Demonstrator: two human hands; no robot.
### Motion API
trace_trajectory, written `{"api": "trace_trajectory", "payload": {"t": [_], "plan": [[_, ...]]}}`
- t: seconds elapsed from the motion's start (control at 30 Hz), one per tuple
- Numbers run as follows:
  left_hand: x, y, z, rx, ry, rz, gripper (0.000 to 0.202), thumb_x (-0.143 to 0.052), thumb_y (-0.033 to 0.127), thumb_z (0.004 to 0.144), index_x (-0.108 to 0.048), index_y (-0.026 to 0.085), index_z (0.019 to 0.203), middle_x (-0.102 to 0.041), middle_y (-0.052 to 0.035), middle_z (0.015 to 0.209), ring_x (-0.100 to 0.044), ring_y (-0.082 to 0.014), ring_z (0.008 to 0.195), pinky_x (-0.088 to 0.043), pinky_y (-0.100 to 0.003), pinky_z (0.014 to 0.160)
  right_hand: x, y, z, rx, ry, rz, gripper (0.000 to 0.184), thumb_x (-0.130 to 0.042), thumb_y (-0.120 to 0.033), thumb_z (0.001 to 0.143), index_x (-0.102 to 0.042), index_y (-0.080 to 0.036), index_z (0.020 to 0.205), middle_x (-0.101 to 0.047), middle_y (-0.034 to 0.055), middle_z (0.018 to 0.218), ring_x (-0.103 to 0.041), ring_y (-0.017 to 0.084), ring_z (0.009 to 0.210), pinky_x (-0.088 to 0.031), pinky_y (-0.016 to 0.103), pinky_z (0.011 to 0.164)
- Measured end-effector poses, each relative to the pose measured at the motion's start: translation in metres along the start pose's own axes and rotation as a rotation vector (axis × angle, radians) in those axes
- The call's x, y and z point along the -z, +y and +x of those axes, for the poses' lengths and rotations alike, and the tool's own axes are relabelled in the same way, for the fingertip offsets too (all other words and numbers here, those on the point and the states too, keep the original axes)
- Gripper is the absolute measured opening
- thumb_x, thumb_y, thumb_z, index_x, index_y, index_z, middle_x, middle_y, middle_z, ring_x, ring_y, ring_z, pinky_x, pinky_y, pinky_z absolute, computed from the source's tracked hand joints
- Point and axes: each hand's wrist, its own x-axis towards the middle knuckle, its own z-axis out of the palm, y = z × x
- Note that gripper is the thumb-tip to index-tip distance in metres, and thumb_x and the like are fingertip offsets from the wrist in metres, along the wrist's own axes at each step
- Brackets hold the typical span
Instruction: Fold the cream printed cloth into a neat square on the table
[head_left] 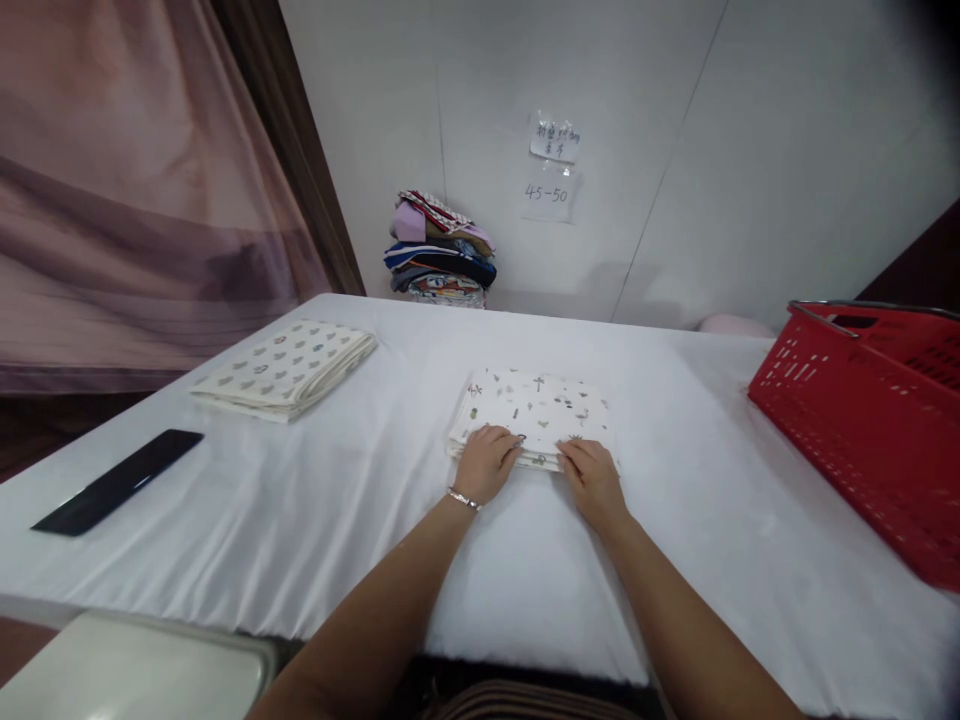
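A folded white cloth with small printed figures [536, 405] lies in the middle of the white-covered table [360, 500]. My left hand [486, 462], with a bracelet at the wrist, grips the cloth's near left edge with curled fingers. My right hand [596, 480] holds the near right edge the same way. Both forearms reach in from the bottom of the view.
A second folded cloth with a heart print [289, 367] lies at the far left. A flat black object [120, 482] rests near the left edge. A red plastic basket [870, 420] stands at the right. A pile of folded clothes [441, 250] sits by the wall.
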Motion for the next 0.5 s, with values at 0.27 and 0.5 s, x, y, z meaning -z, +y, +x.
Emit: {"api": "trace_trajectory", "payload": {"t": [0.27, 0.5], "plan": [[0.0017, 0.0037, -0.0011, -0.017, -0.030, 0.040, 0.025, -0.052, 0.034, 0.082, -0.058, 0.024, 0.104, -0.059, -0.0046, 0.099, -0.050, -0.0192, 0.093, -0.038, -0.036, 0.081, 0.0019, -0.0005, -0.0002, 0.036, -0.057, -0.047, 0.025, -0.049, -0.030, 0.085, -0.059, -0.021, 0.106, -0.060, 0.0077, 0.102, -0.051, 0.022, 0.095, -0.039, 0.039, 0.082], [0.0008, 0.0025, 0.0013, -0.051, -0.058, 0.079, 0.020, -0.044, 0.026, 0.087, -0.062, 0.025, 0.095, -0.061, -0.0031, 0.090, -0.050, -0.0171, 0.088, -0.037, -0.035, 0.079, 0.0035, -0.0024, 0.0005, 0.055, 0.000, -0.053, 0.022, -0.043, -0.023, 0.088, -0.062, -0.021, 0.100, -0.062, 0.0061, 0.095, -0.052, 0.019, 0.092, -0.038, 0.035, 0.079]]}}
